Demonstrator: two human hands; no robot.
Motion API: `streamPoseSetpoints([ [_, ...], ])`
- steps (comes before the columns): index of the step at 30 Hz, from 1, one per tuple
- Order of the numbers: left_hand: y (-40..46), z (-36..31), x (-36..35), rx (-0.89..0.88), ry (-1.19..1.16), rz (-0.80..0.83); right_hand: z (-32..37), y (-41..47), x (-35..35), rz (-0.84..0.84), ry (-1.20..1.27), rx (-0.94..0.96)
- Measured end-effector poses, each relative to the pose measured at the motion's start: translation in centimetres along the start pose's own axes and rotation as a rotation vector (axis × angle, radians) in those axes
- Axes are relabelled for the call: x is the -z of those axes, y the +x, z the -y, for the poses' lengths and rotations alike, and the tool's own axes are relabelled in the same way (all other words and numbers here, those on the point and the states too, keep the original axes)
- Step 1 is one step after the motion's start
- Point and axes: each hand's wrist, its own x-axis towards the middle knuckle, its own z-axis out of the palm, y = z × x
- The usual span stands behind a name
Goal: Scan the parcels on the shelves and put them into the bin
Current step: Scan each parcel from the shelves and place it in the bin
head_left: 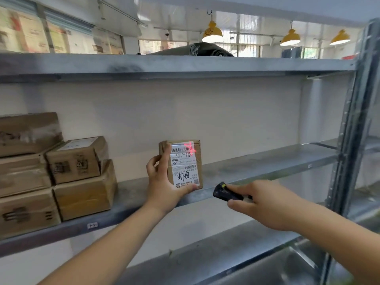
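Grey metal shelf [257,167] against a pale wall, brown cardboard boxes [61,177] stacked at left. The left hand [164,188] grips a small taped parcel [182,163] upright on it; the right hand [265,204] holds a black scanner [223,192].

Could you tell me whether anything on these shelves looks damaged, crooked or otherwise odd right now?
One thing: in the stack at the left, the small upper box sits skewed on the box below. Its tape looks wrinkled. The parcel in the left hand looks intact.
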Motion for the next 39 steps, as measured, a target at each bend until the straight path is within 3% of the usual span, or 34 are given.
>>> streamPoseSetpoints([
  [15, -0.8, -0.7, -4.1, -0.087, 0.077, -0.016, -5.0, -5.7, -0.7, 0.040, -0.138, -0.062],
  [20, -1.2, -1.9, -4.6, -0.124, 0.006, 0.025, -5.2, -6.6, -1.2, 0.006, -0.129, -0.120],
  [28, -5.1, -5.6, -8.1, -0.067, -0.275, 0.218, -7.1, -10.8, -2.8, -0.099, 0.031, -0.331],
  [39, -17.1, -7.5, -16.4, 0.086, -0.574, 0.669, -8.4, -24.5, -10.4, -0.231, 0.225, -0.848],
])
